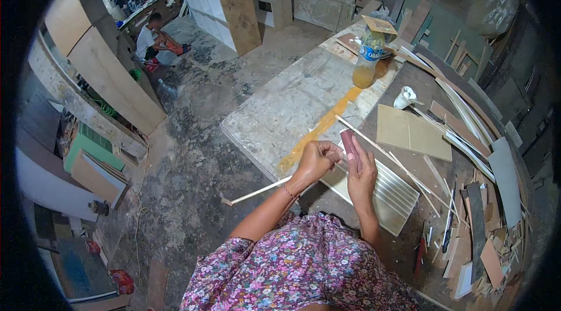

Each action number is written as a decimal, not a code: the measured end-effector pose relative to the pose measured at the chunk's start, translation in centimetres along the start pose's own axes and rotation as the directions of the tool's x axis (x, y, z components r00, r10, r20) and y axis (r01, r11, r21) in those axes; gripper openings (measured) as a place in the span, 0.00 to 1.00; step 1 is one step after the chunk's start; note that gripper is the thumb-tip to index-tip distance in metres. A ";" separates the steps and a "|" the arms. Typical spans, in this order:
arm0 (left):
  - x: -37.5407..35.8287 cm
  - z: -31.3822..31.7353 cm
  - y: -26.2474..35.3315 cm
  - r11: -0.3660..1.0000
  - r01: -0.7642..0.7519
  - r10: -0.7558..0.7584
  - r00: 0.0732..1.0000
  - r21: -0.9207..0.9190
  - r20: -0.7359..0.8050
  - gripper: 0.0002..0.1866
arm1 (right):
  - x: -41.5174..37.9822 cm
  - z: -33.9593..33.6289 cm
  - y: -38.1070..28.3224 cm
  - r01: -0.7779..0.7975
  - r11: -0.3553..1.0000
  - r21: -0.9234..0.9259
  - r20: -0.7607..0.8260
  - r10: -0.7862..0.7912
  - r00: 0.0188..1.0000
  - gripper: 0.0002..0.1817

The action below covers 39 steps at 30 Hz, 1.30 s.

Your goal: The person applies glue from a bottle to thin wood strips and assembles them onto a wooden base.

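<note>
A reddish-brown block or folded piece (349, 143) is in my right hand (362, 172), with the fingers wrapped along it. Beside it, my left hand (320, 162) has its thumb and fingertips pinched together; what they hold, if anything, is too small to tell. Under my right hand lies a ribbed, light-coloured panel (385, 194) at the table's near edge. A thin wooden strip (368, 136) runs from near the block toward the right. Another thin strip (257, 190) extends left from beneath my left forearm.
On the worktable (274, 112) stand a plastic bottle (365, 63) of yellowish liquid and a white cup (404, 98). A cardboard piece (412, 131) lies nearby. Wood scraps (497, 235) crowd the right side. Another person (153, 39) sits low at the far left.
</note>
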<state>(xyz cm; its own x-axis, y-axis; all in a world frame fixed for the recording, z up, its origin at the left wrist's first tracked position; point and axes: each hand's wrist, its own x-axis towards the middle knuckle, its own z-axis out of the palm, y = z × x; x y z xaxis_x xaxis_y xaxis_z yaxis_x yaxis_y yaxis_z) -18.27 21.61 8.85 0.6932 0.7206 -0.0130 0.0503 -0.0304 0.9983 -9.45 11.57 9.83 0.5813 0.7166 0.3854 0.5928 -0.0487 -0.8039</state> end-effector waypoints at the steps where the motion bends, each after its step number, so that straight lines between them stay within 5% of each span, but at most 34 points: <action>1: 0.4 -0.1 -0.3 0.998 -0.026 0.025 0.999 -0.049 -0.022 0.03 | -0.2 0.1 -0.2 0.005 1.000 -0.008 -0.007 -0.005 1.000 0.19; 5: 1.5 -1.6 -0.6 0.991 -0.047 0.035 0.995 -0.126 -0.098 0.04 | -0.7 0.8 0.1 0.034 0.999 -0.001 -0.025 -0.034 0.999 0.19; 10: 0.4 -0.5 0.2 0.999 -0.040 0.040 0.999 0.000 -0.035 0.04 | 0.0 0.8 0.0 0.012 1.000 0.005 -0.015 -0.012 1.000 0.19; 21: 1.4 -0.5 0.6 0.977 0.034 -0.025 0.999 -0.209 0.048 0.04 | -0.4 -1.3 0.3 -0.077 0.995 0.055 -0.040 0.080 0.996 0.18; 25: 1.3 1.1 0.5 0.997 0.009 0.001 0.992 -0.077 0.125 0.03 | 0.2 -1.0 0.9 0.003 1.000 0.003 -0.096 -0.003 0.995 0.18; 39: 2.5 1.6 0.2 0.994 0.002 0.006 0.997 -0.106 0.075 0.03 | -0.7 -2.3 0.7 -0.023 1.000 0.007 -0.073 0.023 0.997 0.18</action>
<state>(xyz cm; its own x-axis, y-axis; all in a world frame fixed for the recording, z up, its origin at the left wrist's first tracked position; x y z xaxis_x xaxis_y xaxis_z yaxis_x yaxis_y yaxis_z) -15.37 22.31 8.91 0.7454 0.6666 -0.0109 -0.0252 0.0445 0.9987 -8.19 9.48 10.05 0.6342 0.6624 0.3988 0.5754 -0.0598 -0.8157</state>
